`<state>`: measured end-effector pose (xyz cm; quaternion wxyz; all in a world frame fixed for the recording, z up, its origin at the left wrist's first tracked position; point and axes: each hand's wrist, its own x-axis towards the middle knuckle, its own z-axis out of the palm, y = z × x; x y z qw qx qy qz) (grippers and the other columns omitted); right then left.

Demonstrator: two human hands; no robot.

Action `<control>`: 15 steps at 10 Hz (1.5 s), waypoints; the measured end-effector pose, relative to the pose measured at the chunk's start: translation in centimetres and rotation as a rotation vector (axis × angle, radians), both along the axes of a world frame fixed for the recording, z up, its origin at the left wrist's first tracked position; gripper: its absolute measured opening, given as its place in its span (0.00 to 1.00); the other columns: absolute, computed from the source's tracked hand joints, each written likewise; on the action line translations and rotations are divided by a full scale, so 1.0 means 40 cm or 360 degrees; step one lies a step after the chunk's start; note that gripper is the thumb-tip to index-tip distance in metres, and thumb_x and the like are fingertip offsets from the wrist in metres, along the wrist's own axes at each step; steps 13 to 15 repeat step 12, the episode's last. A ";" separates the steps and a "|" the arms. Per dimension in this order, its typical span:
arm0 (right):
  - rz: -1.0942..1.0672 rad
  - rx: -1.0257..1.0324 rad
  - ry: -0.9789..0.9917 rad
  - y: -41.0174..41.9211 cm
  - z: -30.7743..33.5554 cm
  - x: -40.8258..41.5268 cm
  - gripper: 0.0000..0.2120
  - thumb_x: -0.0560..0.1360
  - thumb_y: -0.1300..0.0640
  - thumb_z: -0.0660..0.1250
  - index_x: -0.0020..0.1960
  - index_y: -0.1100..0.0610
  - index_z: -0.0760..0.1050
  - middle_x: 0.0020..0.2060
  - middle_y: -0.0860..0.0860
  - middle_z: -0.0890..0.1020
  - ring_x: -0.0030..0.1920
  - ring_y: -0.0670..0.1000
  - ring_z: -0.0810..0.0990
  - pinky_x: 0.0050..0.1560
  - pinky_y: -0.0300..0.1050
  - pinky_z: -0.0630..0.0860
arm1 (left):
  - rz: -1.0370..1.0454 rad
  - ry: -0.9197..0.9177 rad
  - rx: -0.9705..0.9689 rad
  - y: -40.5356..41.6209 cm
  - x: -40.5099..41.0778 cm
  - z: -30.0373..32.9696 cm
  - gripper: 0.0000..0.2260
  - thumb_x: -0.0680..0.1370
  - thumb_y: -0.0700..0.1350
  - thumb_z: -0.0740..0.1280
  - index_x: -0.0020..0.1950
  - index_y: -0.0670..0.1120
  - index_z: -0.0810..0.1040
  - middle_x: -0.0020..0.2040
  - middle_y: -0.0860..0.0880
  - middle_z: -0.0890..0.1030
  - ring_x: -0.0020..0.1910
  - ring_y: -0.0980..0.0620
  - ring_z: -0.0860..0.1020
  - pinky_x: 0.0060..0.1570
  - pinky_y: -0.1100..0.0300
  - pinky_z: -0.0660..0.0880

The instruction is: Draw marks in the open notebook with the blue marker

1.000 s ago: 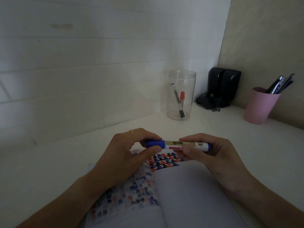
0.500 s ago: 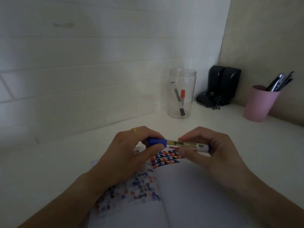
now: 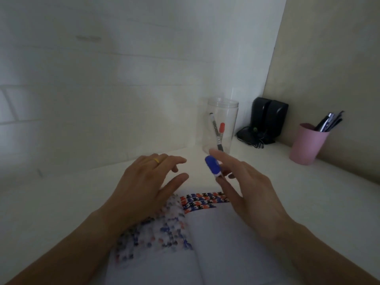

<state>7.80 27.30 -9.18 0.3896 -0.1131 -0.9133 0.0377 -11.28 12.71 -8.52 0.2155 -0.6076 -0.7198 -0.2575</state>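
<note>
Since the earlier frames the left hand (image 3: 144,182) has been taken off the blue marker (image 3: 212,167), which was held level between both hands and is now turned end-on, its blue cap pointing up and toward the camera. The marker is gripped by the right hand (image 3: 246,192) alone, pinched between the thumb and the extended fingers; most of its barrel is hidden, and no writing on it can be read. The left hand is held open and empty, fingers spread, a yellow ring (image 3: 156,160) worn on one finger. Both hands are raised over the open notebook (image 3: 226,243) lying on the white tabletop (image 3: 61,202); rows of small blue, orange and black marks are seen along the top of its right page, with blurred marks on the left page. Behind, a clear jar (image 3: 222,124) holds two markers; dark lettering on one is too blurred to be read. Black speakers (image 3: 269,118) and a pink cup (image 3: 307,145) of pens stand further right.
</note>
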 end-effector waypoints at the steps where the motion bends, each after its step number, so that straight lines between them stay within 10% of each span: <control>1: -0.0040 -0.0163 0.0162 0.017 0.047 -0.025 0.27 0.80 0.55 0.66 0.74 0.39 0.61 0.54 0.46 0.85 0.49 0.43 0.84 0.53 0.41 0.80 | 0.0101 -0.0038 0.0016 -0.006 -0.025 -0.005 0.17 0.81 0.60 0.57 0.62 0.54 0.77 0.50 0.57 0.82 0.48 0.57 0.79 0.50 0.63 0.69; 4: -0.0062 -0.0418 0.1058 0.160 0.355 -0.185 0.21 0.77 0.65 0.68 0.67 0.54 0.68 0.36 0.47 0.83 0.37 0.40 0.84 0.44 0.29 0.78 | 0.0429 0.0006 0.0079 -0.012 -0.050 -0.005 0.18 0.79 0.57 0.62 0.61 0.48 0.80 0.48 0.50 0.85 0.47 0.47 0.83 0.57 0.48 0.74; 6: -0.0421 -0.0179 0.0818 0.273 0.406 -0.280 0.19 0.74 0.68 0.64 0.61 0.53 0.67 0.41 0.55 0.84 0.37 0.54 0.84 0.38 0.45 0.78 | 0.0452 0.0002 -0.0016 -0.009 -0.052 0.000 0.19 0.79 0.58 0.60 0.61 0.49 0.80 0.49 0.50 0.86 0.48 0.47 0.84 0.56 0.49 0.74; 9: -0.0838 -0.0148 0.0295 0.331 0.322 -0.342 0.07 0.78 0.63 0.64 0.51 0.59 0.81 0.46 0.54 0.87 0.43 0.53 0.81 0.42 0.42 0.69 | 0.0440 -0.0005 -0.0049 -0.007 -0.055 -0.013 0.19 0.79 0.58 0.60 0.61 0.49 0.80 0.50 0.50 0.85 0.49 0.47 0.83 0.57 0.48 0.74; 15: -0.0660 -0.0181 0.0474 0.263 0.325 -0.295 0.05 0.77 0.62 0.67 0.50 0.59 0.83 0.44 0.53 0.88 0.45 0.53 0.85 0.49 0.43 0.78 | 0.0435 0.0031 0.0058 0.003 -0.064 -0.018 0.19 0.79 0.59 0.58 0.60 0.49 0.80 0.49 0.50 0.85 0.48 0.47 0.83 0.56 0.49 0.74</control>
